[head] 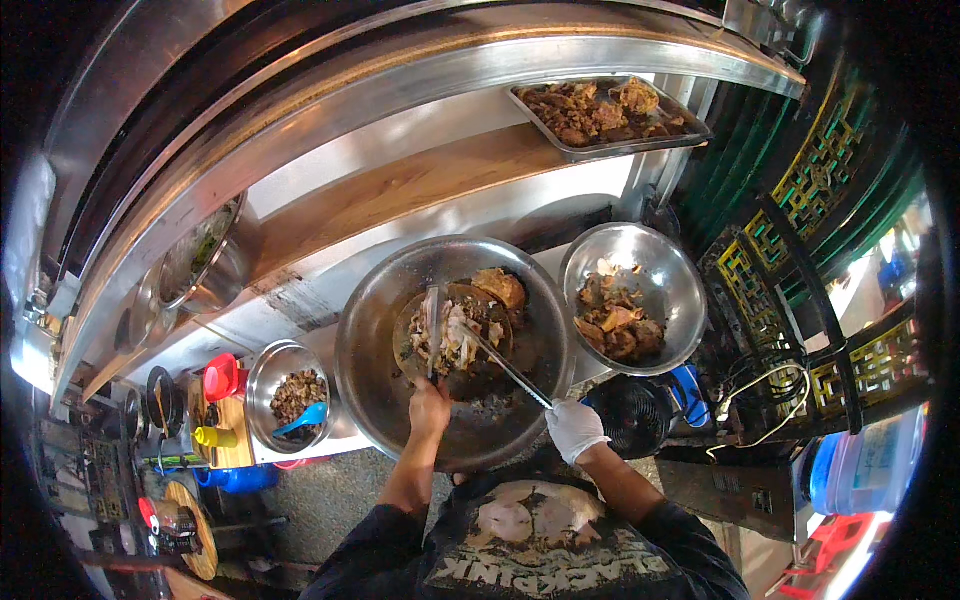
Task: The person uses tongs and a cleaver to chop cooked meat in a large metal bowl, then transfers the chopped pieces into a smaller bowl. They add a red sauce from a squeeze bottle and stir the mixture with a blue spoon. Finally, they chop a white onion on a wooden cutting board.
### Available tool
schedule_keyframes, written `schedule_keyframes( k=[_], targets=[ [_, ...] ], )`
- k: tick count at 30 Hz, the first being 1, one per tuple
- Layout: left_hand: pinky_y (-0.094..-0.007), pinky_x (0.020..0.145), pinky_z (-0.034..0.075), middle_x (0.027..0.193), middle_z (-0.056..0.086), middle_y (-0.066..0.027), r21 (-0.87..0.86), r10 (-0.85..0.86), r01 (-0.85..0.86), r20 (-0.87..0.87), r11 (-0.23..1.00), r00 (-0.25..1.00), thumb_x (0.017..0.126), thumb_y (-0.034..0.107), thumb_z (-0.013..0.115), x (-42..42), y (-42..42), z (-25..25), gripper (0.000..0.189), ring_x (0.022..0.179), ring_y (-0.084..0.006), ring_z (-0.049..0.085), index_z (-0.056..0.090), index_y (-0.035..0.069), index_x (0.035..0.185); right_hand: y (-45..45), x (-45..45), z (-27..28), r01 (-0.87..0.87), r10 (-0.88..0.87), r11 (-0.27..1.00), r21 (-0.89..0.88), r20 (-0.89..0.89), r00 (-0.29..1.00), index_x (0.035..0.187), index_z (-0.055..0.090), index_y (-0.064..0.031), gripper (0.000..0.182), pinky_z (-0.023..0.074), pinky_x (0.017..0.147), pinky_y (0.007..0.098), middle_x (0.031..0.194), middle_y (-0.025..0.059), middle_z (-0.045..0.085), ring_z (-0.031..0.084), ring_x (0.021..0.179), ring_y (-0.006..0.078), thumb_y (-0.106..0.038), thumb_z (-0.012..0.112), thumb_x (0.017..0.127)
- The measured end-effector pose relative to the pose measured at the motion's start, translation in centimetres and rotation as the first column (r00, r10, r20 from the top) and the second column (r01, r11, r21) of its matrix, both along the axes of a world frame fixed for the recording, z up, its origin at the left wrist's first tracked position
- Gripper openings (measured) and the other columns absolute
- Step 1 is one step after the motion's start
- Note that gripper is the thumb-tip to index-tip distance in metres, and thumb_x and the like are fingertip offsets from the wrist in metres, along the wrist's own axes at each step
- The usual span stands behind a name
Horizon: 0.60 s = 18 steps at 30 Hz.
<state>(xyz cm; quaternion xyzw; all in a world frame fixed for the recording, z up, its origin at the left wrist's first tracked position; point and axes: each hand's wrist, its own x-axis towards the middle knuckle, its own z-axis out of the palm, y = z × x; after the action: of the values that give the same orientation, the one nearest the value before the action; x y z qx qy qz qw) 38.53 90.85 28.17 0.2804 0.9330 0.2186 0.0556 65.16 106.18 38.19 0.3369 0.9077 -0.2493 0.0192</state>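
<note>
My bare left hand [430,409] grips the handle of a knife [433,326], its broad blade standing over chopped meat [454,331]. In my right hand [576,430], which wears a white glove, are long metal tongs [517,373]. Their tips reach the meat beside the blade. The meat lies on a round chopping board [405,341] set inside a large metal basin [367,375]. A browned, fried-looking piece of meat [499,288] rests at the board's far right edge. Dark crumbs are scattered over the board and basin.
Right of the basin stands a steel bowl [681,300] of browned meat pieces. At left, another steel bowl [259,382] holds chopped meat and a blue spoon [304,418]. A metal tray [574,152] of fried meat sits on the wooden shelf [390,180]. A black fan [628,416] is right of me.
</note>
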Motion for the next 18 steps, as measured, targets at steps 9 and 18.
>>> schedule_keyframes(
  k=[9, 18],
  targets=[
    [-0.0575, 0.061, 0.053, 0.080, 0.066, -0.0333, 0.354, 0.101, -0.065, -0.083, 0.933, 0.991, 0.097, 0.030, 0.060, 0.6, 1.9, 4.3, 0.035, 0.074, -0.0514, 0.066, 0.050, -0.004, 0.103, -0.1, 0.8, -2.1, 0.097, -0.096, 0.994, -0.050, 0.017, 0.995, 0.096, 0.065, -0.0033, 0.031, 0.0522, 0.080, 0.0534, 0.095, 0.0207, 0.069, 0.067, 0.091, 0.0422, -0.030, 0.049, 0.098],
    [-0.0489, 0.070, 0.055, 0.087, 0.067, -0.0311, 0.244, 0.041, -0.067, 0.111, 0.967, 0.993, 0.097, 0.030, 0.060, 0.7, 2.6, 9.5, 0.038, 0.088, -0.0442, 0.068, 0.057, -0.004, 0.113, 0.0, 1.9, -3.0, 0.127, -0.126, 0.990, -0.066, 0.020, 0.992, 0.097, 0.065, -0.0050, 0.030, 0.0521, 0.079, 0.0536, 0.094, 0.0200, 0.069, 0.066, 0.090, 0.0425, -0.032, 0.050, 0.097]
  ],
)
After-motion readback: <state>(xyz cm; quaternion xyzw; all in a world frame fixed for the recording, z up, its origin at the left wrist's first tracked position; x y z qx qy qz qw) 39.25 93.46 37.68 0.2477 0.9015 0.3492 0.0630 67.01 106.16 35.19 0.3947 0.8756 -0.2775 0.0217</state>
